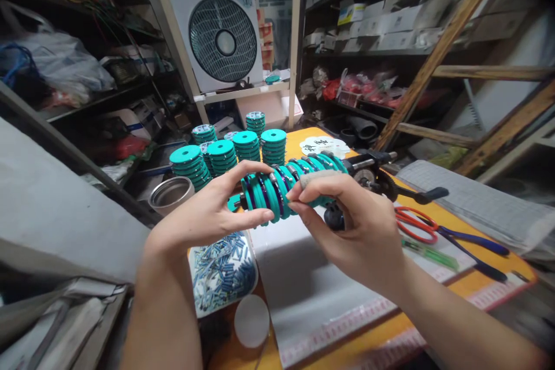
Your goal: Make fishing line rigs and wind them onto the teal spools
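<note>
A row of turquoise discs [267,195] sits side by side on a horizontal shaft, with dark purple bands and small metallic bits between the discs. Around its left end my left hand [212,205] is closed, fingers on top and thumb at the front. My right hand [362,228] has thumb and index finger pinched together against the front of the row. Whatever is between those fingertips is too small to make out. A greyish wrap covers part of the right index finger. At the row's right end is a black hand-crank mechanism [381,182] with a handle.
Several stacks of turquoise discs [221,156] stand behind, near a metal cup [171,193]. A white tray [255,283] of small blue pieces is at front left, by a round white disc [251,321]. Orange-handled scissors [416,222], pliers [472,251] and a green tool [431,254] lie right.
</note>
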### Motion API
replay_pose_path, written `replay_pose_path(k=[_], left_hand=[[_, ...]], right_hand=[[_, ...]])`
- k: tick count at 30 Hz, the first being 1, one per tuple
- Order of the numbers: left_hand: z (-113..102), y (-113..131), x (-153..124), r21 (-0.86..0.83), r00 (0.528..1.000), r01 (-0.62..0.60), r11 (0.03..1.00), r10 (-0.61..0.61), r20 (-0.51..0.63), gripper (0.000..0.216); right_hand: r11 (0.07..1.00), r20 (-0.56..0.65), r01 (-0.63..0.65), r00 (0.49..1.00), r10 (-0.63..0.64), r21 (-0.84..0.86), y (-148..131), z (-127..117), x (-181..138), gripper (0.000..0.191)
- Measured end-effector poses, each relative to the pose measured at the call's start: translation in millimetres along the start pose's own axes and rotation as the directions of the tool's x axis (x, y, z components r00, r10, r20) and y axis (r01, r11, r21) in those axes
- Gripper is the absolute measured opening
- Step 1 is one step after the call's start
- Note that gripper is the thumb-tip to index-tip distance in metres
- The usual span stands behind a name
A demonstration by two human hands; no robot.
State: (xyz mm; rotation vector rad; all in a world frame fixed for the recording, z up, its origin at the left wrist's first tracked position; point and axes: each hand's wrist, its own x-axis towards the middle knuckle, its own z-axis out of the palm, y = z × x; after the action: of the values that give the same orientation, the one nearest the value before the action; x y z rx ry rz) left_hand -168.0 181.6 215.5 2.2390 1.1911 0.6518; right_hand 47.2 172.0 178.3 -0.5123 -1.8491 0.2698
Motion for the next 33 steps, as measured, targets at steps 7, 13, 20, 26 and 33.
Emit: replay_pose_path(k=[7, 13, 20, 26, 33], left_hand=[[-1.3, 2.6, -0.9, -0.029, 0.999, 0.037, 0.999, -0.036, 0.026, 0.046], [-0.2, 2.1, -0.6, -0.048, 0.999, 0.035, 0.998, -0.034, 0.024, 0.047], [1.1, -0.5, 0.3, -0.15, 0.999, 0.016, 0.989, -0.01, 0.036, 0.046], [0.1, -3.7, -0.7, -0.048, 1.0, -0.026, 0.999, 0.026, -0.005, 0.048], [0.6, -3.7, -2.4, -0.052, 0.999, -0.047, 0.998, 0.046, -0.004, 0.046]], right_hand=[[1.0, 0.009, 0.007, 1.0, -0.007, -0.017, 2.8, 3.1, 0.1, 0.022], [0.993, 0.067, 0.069, 0.996, -0.063, -0.092, 1.8, 0.6, 2.2, 0.02], [0.965, 0.171, 0.163, 0.977, -0.129, -0.203, 2.9, -7.4, 5.1, 0.019], [0.945, 0.167, 0.234, 0.966, -0.198, -0.23, 6.6, -5.5, -1.4, 0.021], [0.873, 0.226, 0.398, 0.912, -0.343, -0.283, 9.1, -4.4, -6.0, 0.025]])
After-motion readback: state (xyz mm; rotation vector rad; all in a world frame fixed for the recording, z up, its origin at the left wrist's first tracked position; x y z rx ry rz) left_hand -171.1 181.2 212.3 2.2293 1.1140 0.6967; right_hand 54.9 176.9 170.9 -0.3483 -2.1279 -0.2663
